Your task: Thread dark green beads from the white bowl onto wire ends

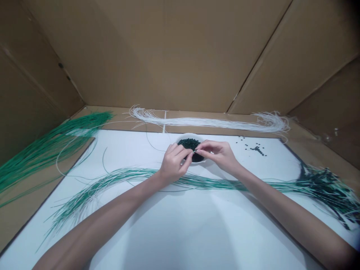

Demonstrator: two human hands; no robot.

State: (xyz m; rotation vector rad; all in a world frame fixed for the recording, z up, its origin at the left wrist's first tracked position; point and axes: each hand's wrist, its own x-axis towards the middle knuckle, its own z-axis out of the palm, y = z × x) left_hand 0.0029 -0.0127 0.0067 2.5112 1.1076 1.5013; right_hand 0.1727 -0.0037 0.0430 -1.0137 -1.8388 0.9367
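Note:
Over a white bowl [204, 138] of small dark green beads [189, 144], my two hands meet fingertip to fingertip. My left hand [174, 161] is closed in a pinch on thin string, whose pale tip shows between the fingers. A thin strand [154, 148] curves to this hand from the left. My right hand [218, 153] pinches at the same tip with thumb and forefinger; what it holds there is too small to make out. Below the hands lies a long bundle of green and white strings [219, 183], with dark beaded ends [327, 187] at the right.
Loose dark beads [257, 149] lie scattered on the white board [180, 232] right of the bowl. A bundle of white strings [208, 122] stretches along the back. Green strings [56, 140] spread at the left. Brown cardboard walls [168, 56] stand behind and at the sides.

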